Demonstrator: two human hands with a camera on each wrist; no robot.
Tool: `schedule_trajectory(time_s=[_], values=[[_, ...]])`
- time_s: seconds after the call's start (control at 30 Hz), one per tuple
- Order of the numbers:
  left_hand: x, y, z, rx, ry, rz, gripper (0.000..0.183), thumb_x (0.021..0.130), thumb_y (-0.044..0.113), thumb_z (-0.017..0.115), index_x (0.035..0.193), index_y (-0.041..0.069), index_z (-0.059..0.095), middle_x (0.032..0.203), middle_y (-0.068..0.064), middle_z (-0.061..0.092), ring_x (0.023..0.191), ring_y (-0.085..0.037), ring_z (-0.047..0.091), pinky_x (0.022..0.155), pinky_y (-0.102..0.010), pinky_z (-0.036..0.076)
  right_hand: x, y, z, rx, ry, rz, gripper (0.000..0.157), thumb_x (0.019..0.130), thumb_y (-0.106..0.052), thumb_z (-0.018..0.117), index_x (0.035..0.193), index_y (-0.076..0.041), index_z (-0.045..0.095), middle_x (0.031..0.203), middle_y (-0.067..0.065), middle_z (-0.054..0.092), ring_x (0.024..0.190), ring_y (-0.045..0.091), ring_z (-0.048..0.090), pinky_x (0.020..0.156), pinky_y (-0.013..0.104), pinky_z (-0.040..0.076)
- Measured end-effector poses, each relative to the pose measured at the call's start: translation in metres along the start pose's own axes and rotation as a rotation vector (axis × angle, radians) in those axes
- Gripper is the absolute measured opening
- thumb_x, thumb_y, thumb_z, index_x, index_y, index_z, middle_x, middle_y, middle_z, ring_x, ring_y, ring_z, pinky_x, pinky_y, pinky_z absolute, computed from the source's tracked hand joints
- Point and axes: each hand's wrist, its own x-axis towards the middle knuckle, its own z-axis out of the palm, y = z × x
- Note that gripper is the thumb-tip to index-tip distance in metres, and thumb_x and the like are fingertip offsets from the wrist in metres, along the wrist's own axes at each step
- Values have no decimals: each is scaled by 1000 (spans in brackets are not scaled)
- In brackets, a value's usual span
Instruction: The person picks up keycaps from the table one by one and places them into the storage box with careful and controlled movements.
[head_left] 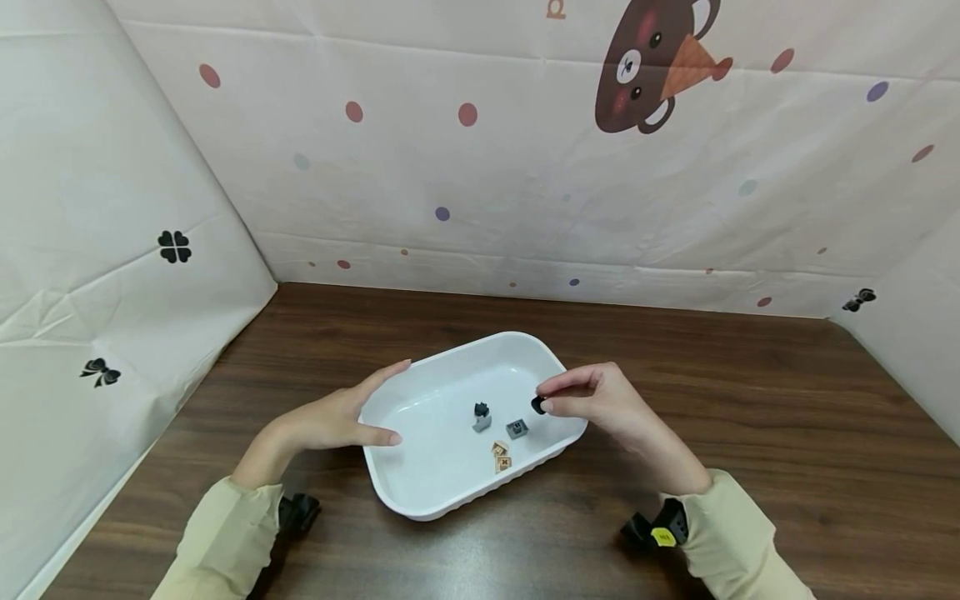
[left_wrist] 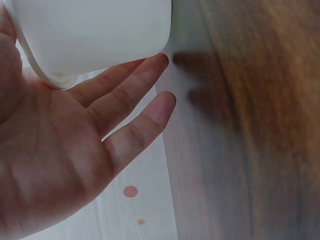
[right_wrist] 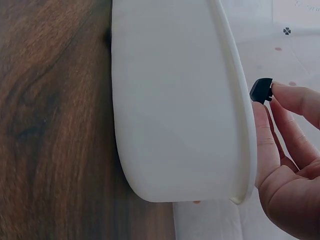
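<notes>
A white rectangular basin (head_left: 442, 400) sits on the table. At its left end, my left hand (head_left: 333, 417) holds the rim, thumb over the inside and fingers outside; the left wrist view shows those fingers (left_wrist: 132, 102) extended beside the basin wall. Over the basin's right end, my right hand (head_left: 600, 400) pinches a small black keycap (right_wrist: 261, 91) between thumb and fingertips. Within the basin lie a black keycap (head_left: 481, 409) against a grey one (head_left: 482, 423), another grey keycap (head_left: 517, 428) with its hollow side up, and two tan keycaps (head_left: 503, 462) near the front wall.
The brown wooden table (head_left: 735, 417) extends around the basin. White printed cloth (head_left: 525, 192) hangs behind it, with more cloth at both sides. Each wrist carries a black camera (head_left: 651, 527) below its cream sleeve.
</notes>
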Motion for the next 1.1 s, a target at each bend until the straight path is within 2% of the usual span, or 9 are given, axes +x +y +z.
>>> schedule_trajectory(time_s=[0.3, 0.53, 0.77, 0.9, 1.1], values=[[1, 1, 0, -1, -3, 1, 92, 79, 34, 70, 147, 23, 10, 142, -16, 31, 112, -27, 48, 93, -51, 35, 2, 1, 4, -20, -5, 4, 30, 75, -5, 72, 99, 12, 64, 88, 12, 69, 77, 8, 63, 70, 24, 50], [2, 1, 0, 3, -3, 2, 91, 79, 34, 70, 147, 24, 11, 140, -16, 33, 111, -26, 49, 93, -50, 36, 2, 1, 5, -25, 10, 2, 30, 75, -7, 73, 98, 11, 65, 96, 24, 65, 75, 6, 62, 69, 23, 49], [2, 2, 0, 2, -4, 2, 91, 79, 34, 70, 147, 23, 11, 141, -16, 33, 111, -26, 49, 93, -50, 36, 1, 1, 6, -48, 14, 3, 28, 77, -8, 71, 98, 9, 66, 98, 24, 64, 77, 7, 61, 70, 23, 49], [1, 2, -1, 2, -1, -2, 91, 79, 34, 70, 147, 23, 11, 141, -16, 33, 111, -27, 49, 93, -51, 35, 1, 0, 9, -114, 23, -38, 27, 79, -8, 69, 101, 7, 66, 99, 22, 65, 81, 9, 60, 69, 23, 48], [-1, 2, -1, 19, 5, -8, 91, 79, 35, 70, 147, 25, 11, 142, -16, 31, 113, -28, 48, 93, -52, 35, 0, 1, 14, -270, 53, -146, 23, 82, -6, 65, 104, 5, 66, 97, 17, 67, 85, 14, 60, 71, 23, 49]])
